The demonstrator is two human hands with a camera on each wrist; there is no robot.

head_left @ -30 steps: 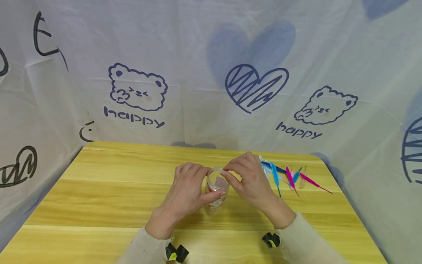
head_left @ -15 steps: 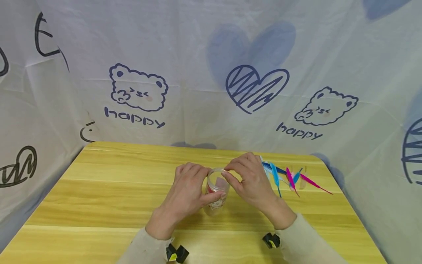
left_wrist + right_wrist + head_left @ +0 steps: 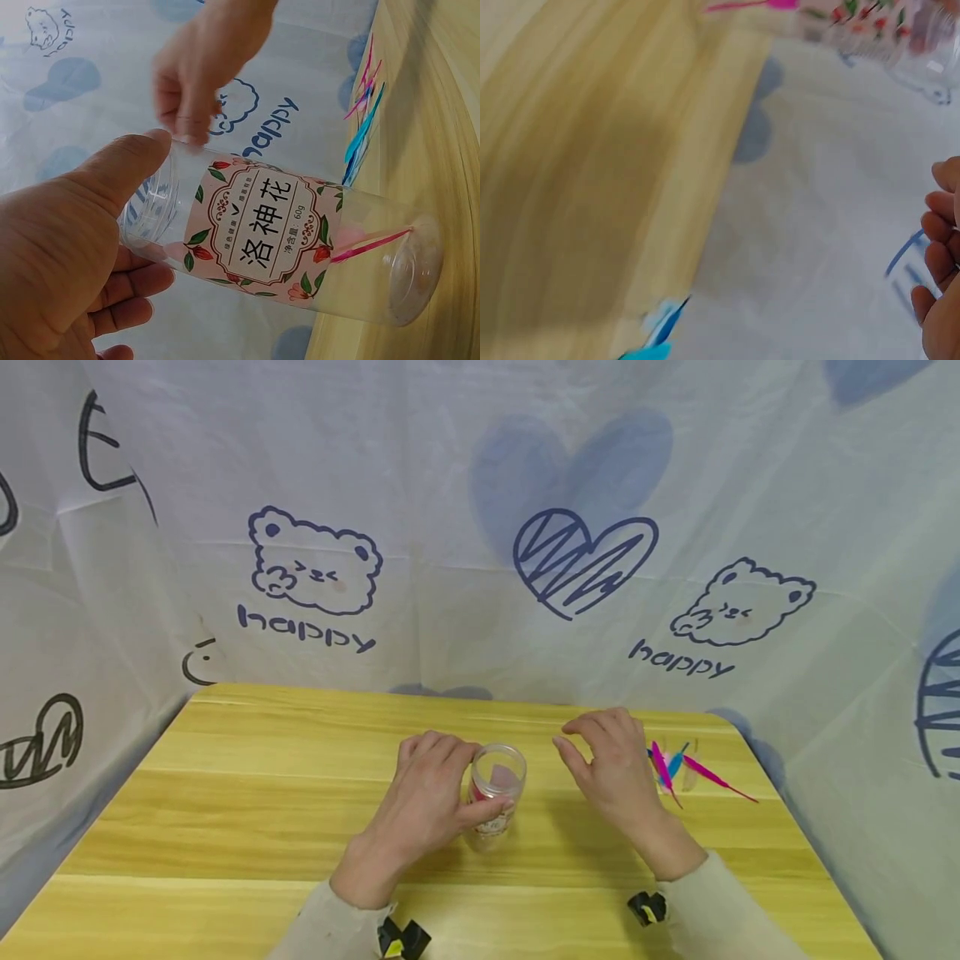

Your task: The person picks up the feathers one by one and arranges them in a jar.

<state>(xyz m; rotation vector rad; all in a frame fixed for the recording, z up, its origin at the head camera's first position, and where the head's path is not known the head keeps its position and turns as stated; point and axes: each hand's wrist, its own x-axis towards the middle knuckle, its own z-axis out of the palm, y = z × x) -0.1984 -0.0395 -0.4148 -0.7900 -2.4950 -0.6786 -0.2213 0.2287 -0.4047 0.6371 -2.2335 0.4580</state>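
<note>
One clear plastic jar with a pink floral label stands upright on the pale wood-grain table, a single slim magenta feather visible inside it. The left hand has its grip around the jar near the mouth, thumb on the near side. The right hand hangs to the right of the jar, well apart from it, its grip released and the fingers loosely bent around nothing. Farther right of the jar lie two magenta feathers, one upright-leaning and one slanting outward, with a blue feather between them; more blue ones lie there, but the right hand covers part of the pile in the head view, so I cannot give their full number. That hand stands between the jar and the pile. Beyond the jar hangs a white cloth with dark-blue bears and hearts. Half a second ago the right fingertips were at the jar's mouth; they have since moved away rightward, while the jar has stayed in place.
</note>
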